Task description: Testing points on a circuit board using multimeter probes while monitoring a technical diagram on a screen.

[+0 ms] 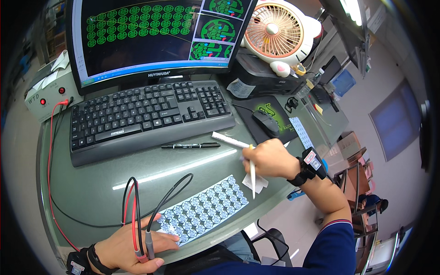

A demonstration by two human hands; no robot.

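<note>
A white panel of round printed circuit boards (201,211) lies slantwise near the table's front edge. My left hand (133,245) rests at its left end, fingertips on the panel. Two test probes (149,243), with red and black leads, are pinched between that hand's thumb and fingers; their tips are hidden. To the right of the panel, my right hand (270,158) is closed around a slim white pointed stick (253,181), which points down. Its exact kind is unclear. Beneath that hand sits a small pale paper piece (259,183).
Behind the panel are a black marker pen (190,145), a keyboard (151,119) and a monitor (151,50). A mouse (268,123) lies on its mat. At left is a white box with red sockets (52,91). A fan (279,32) stands near a printer (261,78).
</note>
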